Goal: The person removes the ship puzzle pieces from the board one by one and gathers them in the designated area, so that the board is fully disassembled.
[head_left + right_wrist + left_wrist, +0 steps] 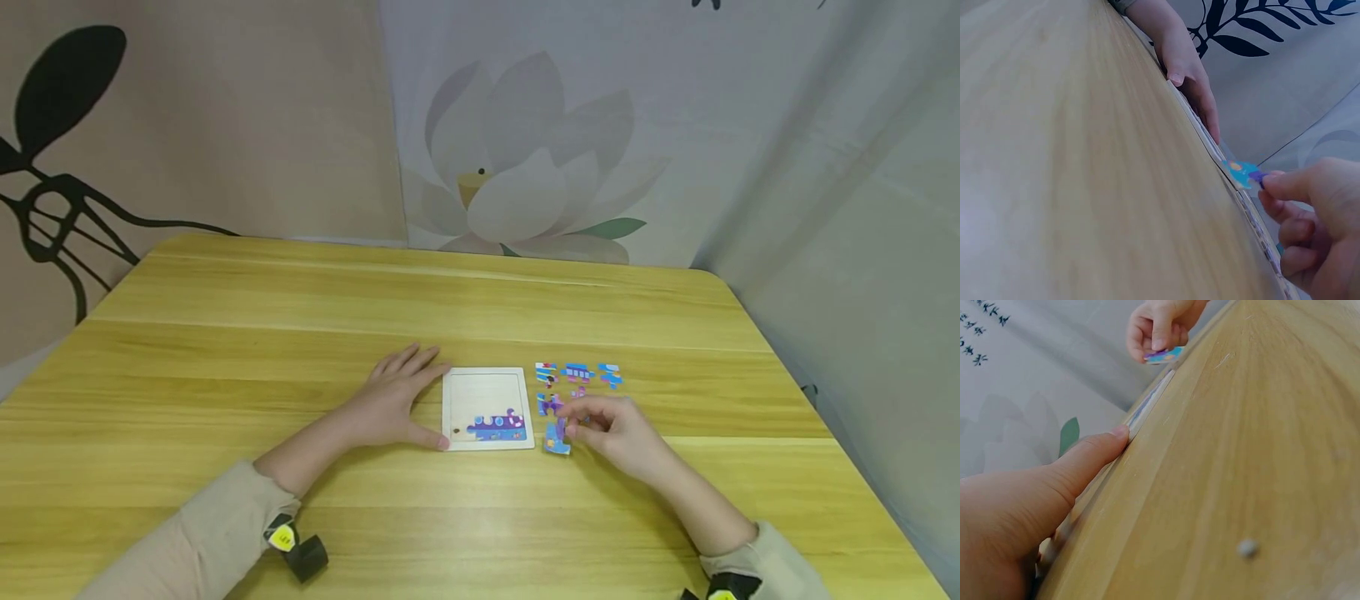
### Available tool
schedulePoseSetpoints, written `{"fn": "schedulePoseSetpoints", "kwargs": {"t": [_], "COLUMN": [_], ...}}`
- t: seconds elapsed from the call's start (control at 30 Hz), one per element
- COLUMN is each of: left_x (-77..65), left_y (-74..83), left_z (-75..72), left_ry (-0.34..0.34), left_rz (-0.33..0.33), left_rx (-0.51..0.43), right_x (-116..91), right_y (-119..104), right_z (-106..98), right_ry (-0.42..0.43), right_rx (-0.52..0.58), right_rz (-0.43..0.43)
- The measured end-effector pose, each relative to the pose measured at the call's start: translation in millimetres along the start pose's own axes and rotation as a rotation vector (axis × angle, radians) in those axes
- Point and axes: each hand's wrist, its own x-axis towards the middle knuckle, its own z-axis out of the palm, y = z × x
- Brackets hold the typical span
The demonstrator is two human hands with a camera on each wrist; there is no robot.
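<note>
A white puzzle frame lies on the table, with joined purple and blue pieces along the lower right of its inside. My left hand rests at the frame's left side, fingers spread, its thumb touching the edge. Just right of the frame, my right hand pinches a blue and purple puzzle piece between thumb and forefinger. In the right wrist view this piece is tilted and held above the table. Loose puzzle pieces lie beyond the right hand, some partly hidden by it.
The wooden table reaches to a curtain printed with a flower at the back. Black wrist straps with a yellow mark sit on both sleeves. A small pale speck shows in the left wrist view.
</note>
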Motion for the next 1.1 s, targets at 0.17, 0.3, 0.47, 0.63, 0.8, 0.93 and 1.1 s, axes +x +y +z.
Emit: {"fn": "schedulePoseSetpoints", "kwargs": {"t": [0.17,0.3,0.47,0.63,0.8,0.93,1.1], "left_x": [0.4,1.0,1.1,1.1,1.2,1.3,0.9], "left_y": [-0.3,-0.6,-1.4,-1.2,-1.7,-2.3,-2.4], "left_z": [0.2,0.8,1.5,1.8,1.7,2.6,3.5], "left_ry": [0.001,0.002,0.008,0.016,0.013,0.018,0.021], "left_rz": [0.001,0.003,0.004,-0.002,-0.005,-0.001,-0.006], "left_rx": [-0.001,-0.002,-0.002,-0.003,-0.005,-0.005,-0.009], "right_x": [0,-1,0,1,0,-1,-2], "right_y": [2,5,3,-2,-7,-11,-10], "right_z": [0,1,3,6,9,12,13], "right_ry": [-0.022,-0.003,0.014,0.032,0.051,0.056,0.054], "right_rx": [-0.021,-0.128,-0.291,-0.395,-0.477,-0.541,-0.589], "right_rz": [0.039,0.045,0.01,-0.045,-0.061,-0.069,-0.095]}}
